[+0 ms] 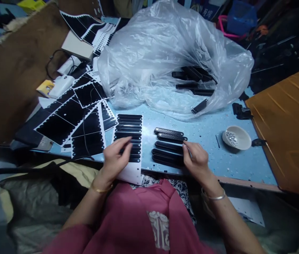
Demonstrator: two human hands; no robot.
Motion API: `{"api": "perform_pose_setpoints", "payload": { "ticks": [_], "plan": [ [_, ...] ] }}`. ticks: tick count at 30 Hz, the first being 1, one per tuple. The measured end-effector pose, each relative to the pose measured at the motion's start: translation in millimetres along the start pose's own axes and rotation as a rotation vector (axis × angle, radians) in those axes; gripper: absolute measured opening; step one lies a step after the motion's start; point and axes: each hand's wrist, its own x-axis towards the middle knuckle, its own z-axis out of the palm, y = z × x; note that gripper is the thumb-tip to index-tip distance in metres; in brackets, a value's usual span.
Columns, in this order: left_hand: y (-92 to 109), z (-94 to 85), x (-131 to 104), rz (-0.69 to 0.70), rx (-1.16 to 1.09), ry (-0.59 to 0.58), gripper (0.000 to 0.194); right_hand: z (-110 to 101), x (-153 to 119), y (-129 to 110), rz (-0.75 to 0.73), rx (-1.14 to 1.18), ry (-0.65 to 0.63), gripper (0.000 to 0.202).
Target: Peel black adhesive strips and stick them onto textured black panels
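My left hand [118, 154] is over a white sheet [129, 171] lined with black rounded strips [128, 123]. Its thumb and forefinger are curled with a small gap between the tips, and nothing shows in them. To the right, my right hand [195, 155] is at the right end of several flat black bars [168, 146], its thumb and forefinger pinched together; whether it grips a bar end is unclear. Behind those bars lie two textured black pieces [172, 135], side by side on the blue table [205, 134].
A large clear plastic bag [149, 49] with black pieces inside covers the back. A bowl [240, 138] of small metal parts stands right, beside an orange-brown panel [289, 130]. More black strip sheets [71, 111] and a cable [84, 134] lie left.
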Motion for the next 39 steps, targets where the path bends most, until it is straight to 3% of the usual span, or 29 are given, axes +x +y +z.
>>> {"api": "perform_pose_setpoints", "payload": {
  "ticks": [1,3,6,9,11,14,18,21,24,30,36,39],
  "plan": [
    [-7.2,-17.0,-12.0,-0.007,0.071,0.093,0.010,-4.3,1.3,-12.9,-0.043,0.045,0.013,0.023],
    [-26.3,-40.3,-39.3,-0.097,0.190,0.178,0.020,-3.6,3.2,-41.8,-0.119,0.221,-0.030,0.031],
    [-53.7,-44.4,-77.3,-0.395,0.197,0.161,0.029,25.9,4.4,-81.5,-0.244,0.451,-0.202,0.039],
    [-66.0,-27.7,-95.6,-0.693,-0.170,0.121,0.029,77.6,2.7,-108.6,-0.310,0.502,-0.275,0.033],
    [-65.3,-18.6,-96.9,-0.840,-0.502,0.164,0.033,107.1,-2.1,-118.3,-0.316,0.477,-0.284,0.027],
    [-57.9,-16.7,-94.7,-0.980,-0.823,0.207,0.032,124.2,-15.5,-121.1,-0.307,0.449,-0.306,0.023],
    [-47.5,-23.4,-97.7,-1.017,-0.941,0.173,0.029,111.0,-29.8,-115.9,-0.253,0.517,-0.344,0.020],
    [-38.8,-25.0,-99.4,-0.993,-1.003,0.165,0.028,104.0,-26.0,-116.6,-0.185,0.544,-0.327,0.023],
    [-29.4,-24.4,-95.7,-0.948,-1.044,0.129,0.029,107.0,-16.3,-121.1,-0.162,0.532,-0.307,0.027],
    [-20.8,-21.2,-80.2,-0.860,-1.023,0.080,0.023,113.4,-7.9,-118.8,-0.149,0.604,-0.400,0.024],
    [-21.9,-14.9,-75.4,-0.867,-1.047,0.036,0.024,113.3,-6.2,-114.1,-0.013,0.724,-0.446,0.023],
    [-22.3,-14.3,-79.0,-0.893,-1.045,0.055,0.028,117.0,-6.8,-118.3,0.099,0.785,-0.405,0.022]
  ]
}}
